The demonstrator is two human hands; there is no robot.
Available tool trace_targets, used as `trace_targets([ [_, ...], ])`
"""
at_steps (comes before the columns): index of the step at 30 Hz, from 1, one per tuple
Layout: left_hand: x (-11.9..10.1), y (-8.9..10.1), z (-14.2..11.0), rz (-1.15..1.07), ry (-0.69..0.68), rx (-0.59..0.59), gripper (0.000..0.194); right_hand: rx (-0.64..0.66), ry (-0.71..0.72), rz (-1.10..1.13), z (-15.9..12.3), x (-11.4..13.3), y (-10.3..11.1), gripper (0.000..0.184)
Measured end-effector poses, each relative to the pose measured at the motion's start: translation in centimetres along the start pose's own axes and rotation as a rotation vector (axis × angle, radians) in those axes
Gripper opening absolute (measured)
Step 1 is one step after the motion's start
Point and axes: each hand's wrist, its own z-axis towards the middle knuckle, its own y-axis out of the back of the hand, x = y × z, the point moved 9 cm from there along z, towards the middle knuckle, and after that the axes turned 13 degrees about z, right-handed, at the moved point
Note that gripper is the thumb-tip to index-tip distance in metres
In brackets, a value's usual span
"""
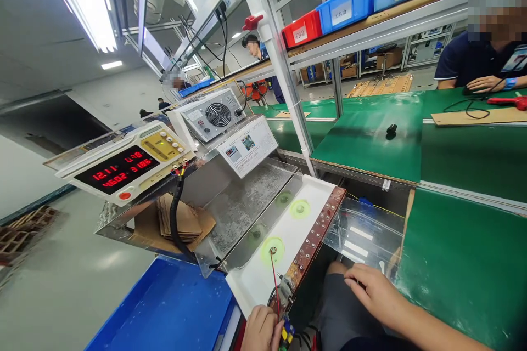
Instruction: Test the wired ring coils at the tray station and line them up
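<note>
At the bottom edge, my left hand [260, 329] has its fingers closed beside a thin red wire [275, 279] and a blue-and-yellow piece [287, 333]; what lies inside the fingers is hidden. The wire runs up to a round metal contact inside a yellow-green ring [272, 251] on a white board [284, 233]. Above my left hand, a small metal clamp-like part [285, 289] sits at the end of a brown strip [315, 236] with rows of screws. My right hand [376, 292] hangs over my thigh, fingers loosely bent with a gap at the thumb, holding nothing visible.
A meter [127, 167] with red digits stands left, its black cable [175, 214] running down past cardboard pieces [181, 219]. A blue tray [164, 307] is lower left. Green mats [465, 263] lie right, beyond a clear sheet [366, 230]. A co-worker [465, 60] sits far right.
</note>
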Motion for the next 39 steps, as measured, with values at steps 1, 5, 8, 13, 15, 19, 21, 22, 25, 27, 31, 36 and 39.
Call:
trace_targets([
  [1,0.0,0.1,0.0,-0.009,0.015,0.008,0.019,0.001,0.000,0.000,0.0,0.1,0.0,0.033],
  [5,-0.3,0.4,0.2,-0.060,0.044,0.040,0.017,-0.006,0.014,0.002,0.0,0.4,0.3,0.032],
  [8,-0.4,0.6,0.3,-0.077,0.064,0.055,0.018,-0.011,0.013,-0.003,0.0,0.4,0.4,0.031],
  [13,-0.4,0.5,0.2,-0.075,0.075,0.078,0.017,-0.013,0.012,-0.018,0.0,0.4,0.3,0.031],
  [15,-0.3,0.5,0.2,-0.074,0.080,0.076,0.017,-0.017,0.014,-0.021,0.0,0.4,0.4,0.032],
  [19,-0.3,0.6,0.3,-0.065,0.073,0.048,0.018,-0.028,0.037,-0.016,-0.1,0.6,0.3,0.033],
  [21,-0.4,0.8,0.3,-0.054,0.055,0.034,0.018,-0.031,0.036,-0.014,-0.1,0.4,0.3,0.033],
  [22,-0.4,0.8,0.4,-0.050,0.045,0.028,0.019,-0.031,0.031,-0.012,-0.1,0.2,0.2,0.033],
  [25,-0.5,0.8,0.4,-0.040,0.042,0.024,0.020,-0.021,0.024,-0.006,-0.1,-0.3,0.0,0.032],
  [27,-0.4,0.6,0.4,-0.037,0.065,0.031,0.020,-0.010,0.025,-0.006,-0.1,-0.4,-0.1,0.033],
  [31,-0.5,0.6,0.3,-0.028,0.079,0.036,0.021,-0.007,0.021,-0.004,-0.2,-0.4,-0.1,0.033],
  [36,-0.2,0.4,0.5,0.012,0.030,0.055,0.020,-0.016,0.022,-0.004,-0.1,-0.2,0.0,0.033],
  [39,0.0,0.1,0.6,0.022,-0.076,0.031,0.019,-0.022,0.014,-0.004,0.0,0.1,0.0,0.031],
])
